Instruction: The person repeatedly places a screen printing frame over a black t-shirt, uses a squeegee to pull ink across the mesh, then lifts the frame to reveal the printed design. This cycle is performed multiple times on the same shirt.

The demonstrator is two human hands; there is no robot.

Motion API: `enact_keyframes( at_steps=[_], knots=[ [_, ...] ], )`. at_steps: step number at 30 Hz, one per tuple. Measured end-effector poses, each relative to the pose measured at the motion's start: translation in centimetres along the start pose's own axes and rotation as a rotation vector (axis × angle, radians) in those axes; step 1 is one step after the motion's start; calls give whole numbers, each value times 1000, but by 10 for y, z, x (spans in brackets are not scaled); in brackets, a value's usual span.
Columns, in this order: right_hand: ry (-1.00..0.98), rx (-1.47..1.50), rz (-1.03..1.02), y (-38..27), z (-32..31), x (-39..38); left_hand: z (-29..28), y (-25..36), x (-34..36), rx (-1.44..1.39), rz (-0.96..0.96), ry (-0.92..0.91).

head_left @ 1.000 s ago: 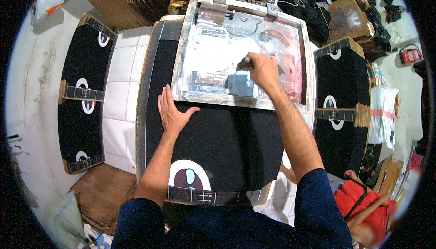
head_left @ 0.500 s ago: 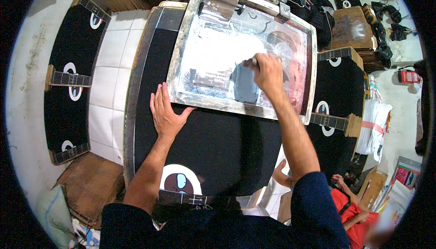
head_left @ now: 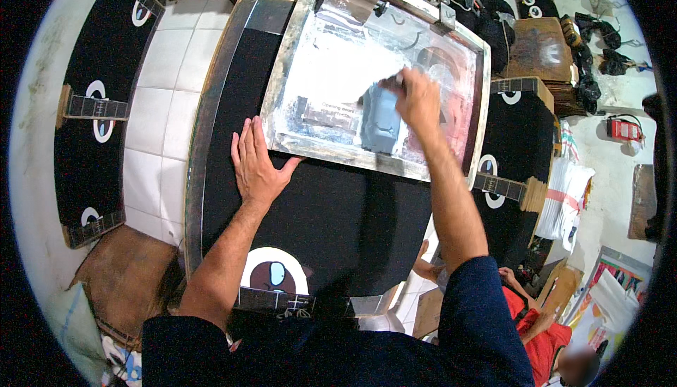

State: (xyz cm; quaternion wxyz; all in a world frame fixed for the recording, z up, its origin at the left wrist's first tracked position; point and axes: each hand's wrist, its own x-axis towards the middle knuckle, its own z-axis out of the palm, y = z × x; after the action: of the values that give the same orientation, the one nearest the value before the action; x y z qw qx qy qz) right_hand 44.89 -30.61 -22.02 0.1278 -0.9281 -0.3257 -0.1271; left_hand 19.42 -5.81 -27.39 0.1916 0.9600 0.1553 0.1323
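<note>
- Over black cloth (head_left: 331, 228), works at a framed screen (head_left: 335, 73) bearing blue paint (head_left: 383, 122).
- Grips a dark tool (head_left: 392, 86) in the right hand (head_left: 422, 101), at the paint's upper edge.
- Lays the left hand (head_left: 259, 170) flat and outspread at the screen's near left corner.
- Has black boards (head_left: 88, 154) on both sides, a person in red (head_left: 549, 341) lower right.

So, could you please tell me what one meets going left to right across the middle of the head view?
Left cloth, floor tiles, left hand, blue patch, right hand, right cloth, extinguisher.
</note>
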Motion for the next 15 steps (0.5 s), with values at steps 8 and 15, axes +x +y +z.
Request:
enact_keyframes(
  at_steps=[8,15],
  knots=[
    [-86,-25,118,-30,-24,-32,-2,0,-1,-25,-5,-1],
    [-445,-174,101,-59,-64,-103,-5,0,1,-47,-6,-18]
  ],
)
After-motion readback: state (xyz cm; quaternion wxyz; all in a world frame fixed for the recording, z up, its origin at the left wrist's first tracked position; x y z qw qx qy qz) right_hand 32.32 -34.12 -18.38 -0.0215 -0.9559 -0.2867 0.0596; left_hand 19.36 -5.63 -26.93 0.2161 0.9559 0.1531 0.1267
